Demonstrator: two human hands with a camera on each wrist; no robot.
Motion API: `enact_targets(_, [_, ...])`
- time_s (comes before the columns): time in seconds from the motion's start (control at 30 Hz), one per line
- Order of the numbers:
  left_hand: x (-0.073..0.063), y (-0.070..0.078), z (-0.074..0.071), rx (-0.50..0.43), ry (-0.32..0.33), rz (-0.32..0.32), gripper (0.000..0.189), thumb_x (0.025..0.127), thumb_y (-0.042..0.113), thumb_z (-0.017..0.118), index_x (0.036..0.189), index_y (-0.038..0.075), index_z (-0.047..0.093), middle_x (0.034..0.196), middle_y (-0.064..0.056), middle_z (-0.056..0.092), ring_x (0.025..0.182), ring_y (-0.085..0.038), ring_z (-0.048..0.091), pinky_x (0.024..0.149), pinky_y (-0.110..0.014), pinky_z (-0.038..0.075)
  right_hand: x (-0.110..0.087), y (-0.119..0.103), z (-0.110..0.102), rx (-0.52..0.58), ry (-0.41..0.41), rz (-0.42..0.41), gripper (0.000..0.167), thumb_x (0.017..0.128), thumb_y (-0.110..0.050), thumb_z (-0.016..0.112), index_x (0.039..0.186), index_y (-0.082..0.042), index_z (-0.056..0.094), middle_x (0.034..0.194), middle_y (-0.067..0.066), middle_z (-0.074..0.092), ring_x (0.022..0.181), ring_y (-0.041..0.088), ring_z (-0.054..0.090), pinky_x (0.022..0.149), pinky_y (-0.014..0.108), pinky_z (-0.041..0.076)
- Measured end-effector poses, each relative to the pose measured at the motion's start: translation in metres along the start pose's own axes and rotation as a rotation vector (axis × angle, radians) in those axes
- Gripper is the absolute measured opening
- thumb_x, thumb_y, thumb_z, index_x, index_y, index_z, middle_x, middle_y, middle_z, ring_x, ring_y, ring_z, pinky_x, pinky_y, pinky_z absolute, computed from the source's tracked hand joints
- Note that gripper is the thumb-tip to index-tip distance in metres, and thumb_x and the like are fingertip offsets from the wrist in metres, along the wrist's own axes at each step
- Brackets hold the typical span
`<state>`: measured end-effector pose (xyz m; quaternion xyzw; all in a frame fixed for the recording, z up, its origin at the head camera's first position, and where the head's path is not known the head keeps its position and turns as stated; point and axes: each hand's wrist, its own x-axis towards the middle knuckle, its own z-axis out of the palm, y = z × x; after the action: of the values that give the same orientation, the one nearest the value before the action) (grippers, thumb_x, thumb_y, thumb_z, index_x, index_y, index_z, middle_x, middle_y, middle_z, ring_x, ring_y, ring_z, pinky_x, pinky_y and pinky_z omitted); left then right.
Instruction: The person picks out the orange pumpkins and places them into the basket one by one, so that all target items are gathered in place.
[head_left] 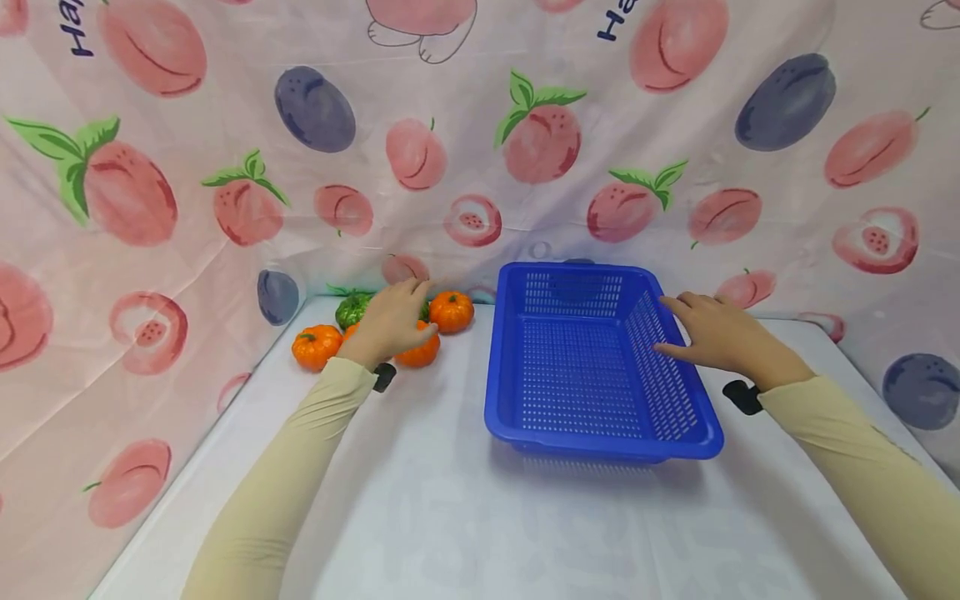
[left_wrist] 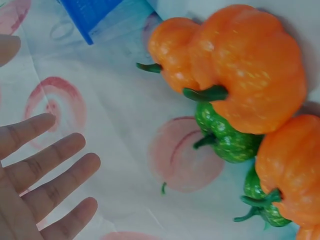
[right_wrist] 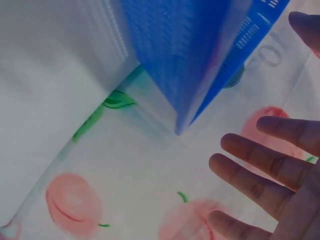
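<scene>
Asker: Head view. Where do things lie?

Noter: Orange pumpkins [head_left: 417,350] and green pumpkins [head_left: 352,310] bunch at the left rear of the worktop [head_left: 420,517], close to the patterned cloth [head_left: 480,108]. Blue basket [head_left: 577,375] stands to their right, mouth up; likely set that way so its inside is reachable from above.

Asker: And the hands?

Noter: Left hand [head_left: 396,321] hovers over the bunch, hiding part of it. Right hand [head_left: 712,332] is at the basket's right rim; touch hard to judge from here.

Asker: Left wrist view?

Noter: Grip wide, holding nothing. Fingers spread, apart from the pumpkins. Orange ones crowd the green; packed so, rounded bodies probably roll less. A corner of the basket shows at the top edge.

Asker: Right wrist view?

Noter: Grip wide here too, nothing held. A gap shows between fingertips and the basket's corner. Placed beside the rim, perhaps, because steadying is easiest from there; a guess only. Pumpkins out of this view.
</scene>
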<state>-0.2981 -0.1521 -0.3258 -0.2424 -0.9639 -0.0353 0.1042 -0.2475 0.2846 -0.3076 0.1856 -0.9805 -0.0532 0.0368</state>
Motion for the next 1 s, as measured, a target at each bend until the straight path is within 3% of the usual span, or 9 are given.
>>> enact_targets(0.2, [-0.007, -0.012, 0.008, -0.014, -0.007, -0.004, 0.067, 0.084, 0.034, 0.061, 0.137, 0.000, 0.041, 0.126, -0.018, 0.053, 0.109, -0.034, 0.054, 0.098, -0.047, 0.045, -0.004, 0.009, 0.008, 0.026, 0.012, 0.026, 0.078, 0.082, -0.046, 0.066, 0.133, 0.009, 0.044, 0.119, 0.034, 0.055, 0.106, 0.050, 0.055, 0.088, 0.062, 0.047])
enact_targets(0.47, [-0.017, -0.025, 0.017, -0.027, -0.082, -0.060, 0.070, 0.085, 0.036, 0.061, 0.140, 0.000, 0.038, 0.140, -0.022, 0.044, 0.124, -0.040, 0.046, 0.105, -0.054, 0.039, -0.011, 0.018, 0.015, 0.103, -0.021, 0.103, 0.080, 0.085, -0.049, 0.061, 0.133, 0.012, 0.042, 0.119, 0.035, 0.054, 0.105, 0.049, 0.056, 0.084, 0.061, 0.049])
enact_targets(0.67, [-0.023, -0.034, 0.025, -0.054, -0.089, -0.085, 0.069, 0.084, 0.037, 0.062, 0.138, 0.002, 0.040, 0.135, -0.021, 0.047, 0.122, -0.038, 0.048, 0.104, -0.052, 0.041, -0.016, 0.026, 0.023, 0.157, -0.051, 0.137, 0.085, 0.086, -0.058, 0.054, 0.134, 0.011, 0.039, 0.116, 0.033, 0.056, 0.102, 0.049, 0.056, 0.082, 0.061, 0.050])
enact_targets(1.0, [-0.034, -0.043, 0.033, -0.184, -0.102, -0.158, 0.074, 0.081, 0.032, 0.071, 0.142, 0.007, 0.037, 0.143, -0.022, 0.040, 0.131, -0.040, 0.039, 0.107, -0.057, 0.036, -0.021, 0.029, 0.038, 0.388, -0.081, 0.205, 0.085, 0.090, -0.057, 0.050, 0.139, 0.011, 0.033, 0.124, 0.035, 0.050, 0.112, 0.051, 0.048, 0.087, 0.065, 0.045])
